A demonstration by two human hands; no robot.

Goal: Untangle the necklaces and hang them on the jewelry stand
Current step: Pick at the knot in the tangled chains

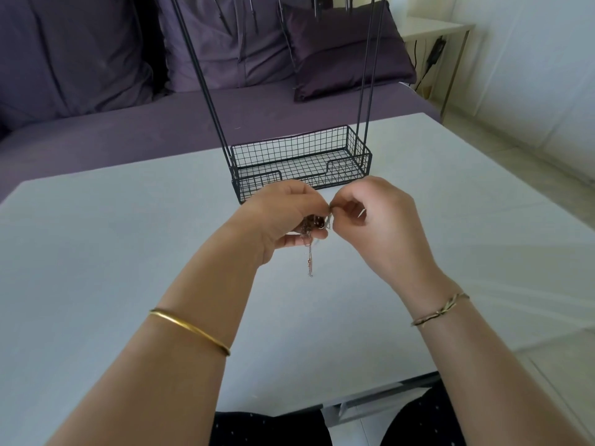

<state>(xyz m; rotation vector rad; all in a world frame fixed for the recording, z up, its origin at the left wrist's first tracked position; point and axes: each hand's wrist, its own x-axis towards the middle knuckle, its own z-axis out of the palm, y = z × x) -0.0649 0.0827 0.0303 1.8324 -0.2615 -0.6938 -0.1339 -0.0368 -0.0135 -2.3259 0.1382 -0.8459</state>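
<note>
Head view: left hand (283, 220) raised above white table (112, 252), fingers curled round tangled necklaces (308, 233); chain end dangles below palm. Right hand (376, 226) touching left, thumb and forefinger pinching strand at tangle's top. Black wire jewelry stand (299, 162) on table just behind hands, basket base, uprights rising out of frame. Purple sofa (96, 91) beyond.

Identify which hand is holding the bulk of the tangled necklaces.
The left hand: the tangled necklaces bunch in its curled fingers, with a chain end dangling below. The right hand only pinches a strand at the clump's top edge.
</note>
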